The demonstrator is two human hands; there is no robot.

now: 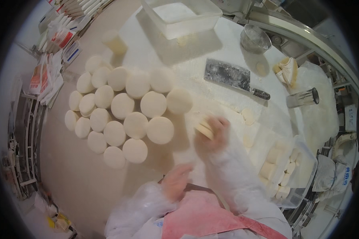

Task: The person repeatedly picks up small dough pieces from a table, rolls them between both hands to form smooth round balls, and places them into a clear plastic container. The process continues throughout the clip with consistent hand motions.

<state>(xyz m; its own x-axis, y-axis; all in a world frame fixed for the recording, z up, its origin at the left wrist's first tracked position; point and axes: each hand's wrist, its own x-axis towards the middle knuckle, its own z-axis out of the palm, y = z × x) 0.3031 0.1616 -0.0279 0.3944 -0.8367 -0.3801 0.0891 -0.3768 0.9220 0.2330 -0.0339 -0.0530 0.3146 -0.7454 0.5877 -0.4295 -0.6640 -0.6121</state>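
Note:
My right hand (216, 133) is closed round a few pale dough pieces (204, 130), seen edge-on and blurred by motion. It is over the floured table, just right of the stacks. Nearer the table's front edge, my left hand (177, 181) has its fingers stretched out and holds nothing that I can see; it is slightly blurred. Left of both hands, several round white dough discs (135, 125) stand in close-set stacks. The nearest stack to my right hand is topped by a pale disc (179, 101).
A cleaver (227, 75) dusted with flour lies beyond my right hand. Farther back are a white tub (187, 26) and a metal bowl (256, 38). At right are a brush (286, 72), a clear cylinder (303, 98) and a plastic bin (307, 169) with dough pieces (284, 179).

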